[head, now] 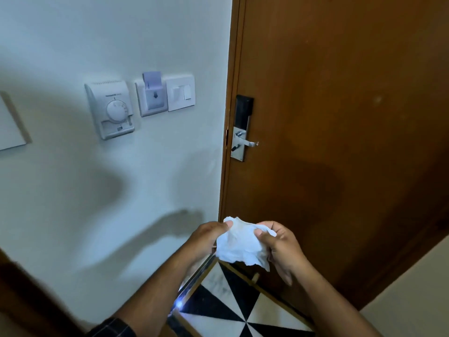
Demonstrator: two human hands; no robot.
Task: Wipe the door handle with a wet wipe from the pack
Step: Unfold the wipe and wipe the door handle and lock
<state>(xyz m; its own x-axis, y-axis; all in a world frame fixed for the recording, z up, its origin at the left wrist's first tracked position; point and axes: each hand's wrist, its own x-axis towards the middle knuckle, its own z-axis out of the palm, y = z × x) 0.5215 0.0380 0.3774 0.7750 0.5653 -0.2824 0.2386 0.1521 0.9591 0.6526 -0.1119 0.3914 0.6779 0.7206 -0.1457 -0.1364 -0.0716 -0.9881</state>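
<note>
A white crumpled wet wipe (240,246) is held between both hands low in the middle of the view. My left hand (206,237) pinches its upper left edge and my right hand (281,249) grips its right side. The silver lever door handle (247,142) sits on a metal lock plate with a black top, on the brown door (340,117), well above the hands. The pack is not in view.
On the white wall to the left hang a thermostat (113,110), a key card holder (153,96) and a light switch (181,92). Black and white tiled floor (226,310) shows below. A pale wall (418,293) closes in at the lower right.
</note>
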